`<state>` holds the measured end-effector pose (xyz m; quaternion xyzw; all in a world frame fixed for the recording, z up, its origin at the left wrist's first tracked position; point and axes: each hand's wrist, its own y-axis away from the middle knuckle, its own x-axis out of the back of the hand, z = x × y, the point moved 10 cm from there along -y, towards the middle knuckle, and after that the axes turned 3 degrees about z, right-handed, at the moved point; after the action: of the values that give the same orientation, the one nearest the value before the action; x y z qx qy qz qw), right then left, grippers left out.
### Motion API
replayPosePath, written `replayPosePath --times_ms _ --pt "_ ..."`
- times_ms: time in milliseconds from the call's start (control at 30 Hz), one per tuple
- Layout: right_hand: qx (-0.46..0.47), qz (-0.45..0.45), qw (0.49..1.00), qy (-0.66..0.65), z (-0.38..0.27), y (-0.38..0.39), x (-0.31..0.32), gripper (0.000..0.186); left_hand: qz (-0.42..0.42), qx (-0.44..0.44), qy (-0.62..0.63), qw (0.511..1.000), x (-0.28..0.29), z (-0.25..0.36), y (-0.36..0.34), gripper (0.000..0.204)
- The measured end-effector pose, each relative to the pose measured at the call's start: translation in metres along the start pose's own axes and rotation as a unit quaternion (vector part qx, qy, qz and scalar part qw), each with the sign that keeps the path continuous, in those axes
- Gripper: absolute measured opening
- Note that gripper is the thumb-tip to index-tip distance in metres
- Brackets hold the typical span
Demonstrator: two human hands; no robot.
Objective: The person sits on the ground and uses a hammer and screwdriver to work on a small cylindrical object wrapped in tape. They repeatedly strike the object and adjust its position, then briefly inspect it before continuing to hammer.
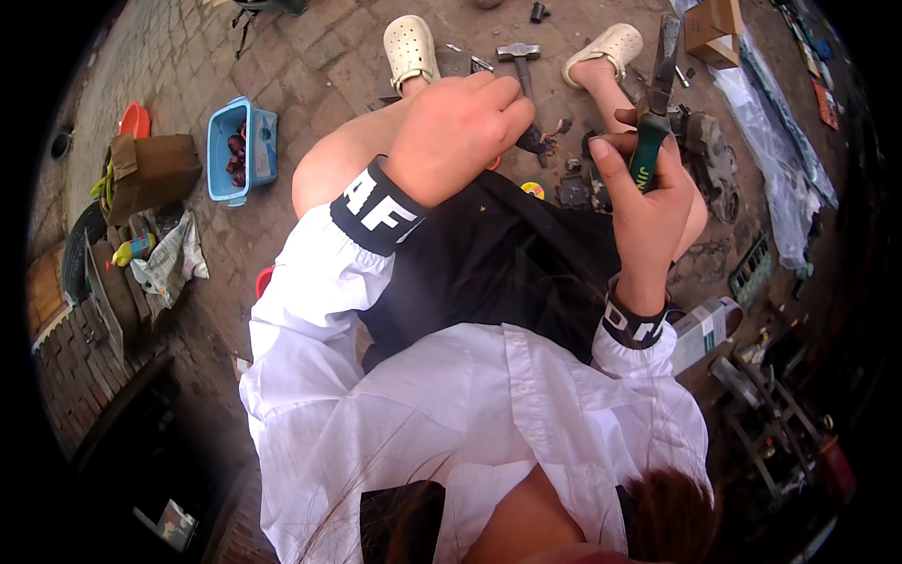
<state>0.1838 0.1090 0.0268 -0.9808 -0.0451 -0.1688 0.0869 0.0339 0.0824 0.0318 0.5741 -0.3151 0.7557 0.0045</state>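
Observation:
My left hand [460,132] is closed in a fist above my lap, its knuckles toward me. Whatever it may hold is hidden under the fingers. Off to the right, my right hand [650,197] grips the dark green handle of a tool whose long, flat metal blade [665,61] points up and away from me; its exact kind is unclear. The two hands are apart. On the ground beyond my left hand lies a hammer [520,54]. Close to that hand is a dark part with loose wires [540,141], partly covered by it.
Greasy metal machine parts [711,155] lie beyond my right hand, near a cardboard box [713,33] and clear plastic sheeting [766,141]. A blue plastic basket [216,155] with dark reddish pieces stands left, beside a brown paper bag [155,174]. A yellow round roll [533,190] lies by my lap.

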Motion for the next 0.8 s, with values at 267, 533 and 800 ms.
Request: replayPosePath --times_ms 267,533,800 --pt "0.03 -0.018 0.999 -0.018 -0.003 0.009 -0.02 0.018 0.061 -0.031 -0.026 0.997 0.015 0.009 -0.003 0.025" --pt "0.042 0.035 0.998 0.01 -0.012 0.01 -0.019 0.014 0.105 -0.068 -0.094 0.988 0.022 0.02 0.002 0.028" --pt "0.082 0.03 0.996 0.037 -0.01 0.009 -0.019 0.016 0.123 -0.058 -0.082 0.987 0.025 0.015 0.0 0.028"
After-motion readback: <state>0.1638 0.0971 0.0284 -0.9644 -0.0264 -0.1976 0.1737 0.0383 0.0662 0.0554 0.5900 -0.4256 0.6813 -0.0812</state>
